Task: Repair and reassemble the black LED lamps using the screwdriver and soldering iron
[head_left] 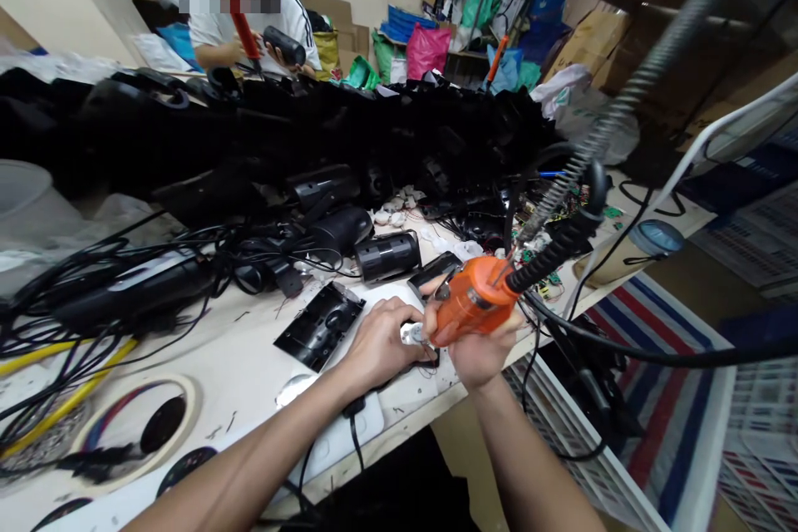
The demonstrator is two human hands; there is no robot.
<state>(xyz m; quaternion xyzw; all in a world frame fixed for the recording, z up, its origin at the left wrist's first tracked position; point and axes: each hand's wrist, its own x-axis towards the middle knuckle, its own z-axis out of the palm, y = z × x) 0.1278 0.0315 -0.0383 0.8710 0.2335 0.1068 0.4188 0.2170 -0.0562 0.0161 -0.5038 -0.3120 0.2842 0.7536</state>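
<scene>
Head view: an orange power tool (477,299) sits over the near edge of the white table (246,349), its nose pointing left. The right hand (483,353) wraps it from below, fingers bent round the body; a coiled spring (614,112) rises from it, probably to carry some weight. At the nose, the left hand (383,341) curls over a small pale piece (412,334), likely steadying it (whether the fingertips pinch it, I cannot tell). Just left lies a black half-shell (321,324), hollow side up, perhaps for easy reach.

Farther left, a tape roll (192,399) rings a dark round thing. Beyond it stands a translucent tub (22,199), contents unclear. To the right are a tan tub (602,268) and, below the table, 1 lattice crate (561,407) with black parts above it. At the far side, 1 co-worker holds a black cylinder (285,45).
</scene>
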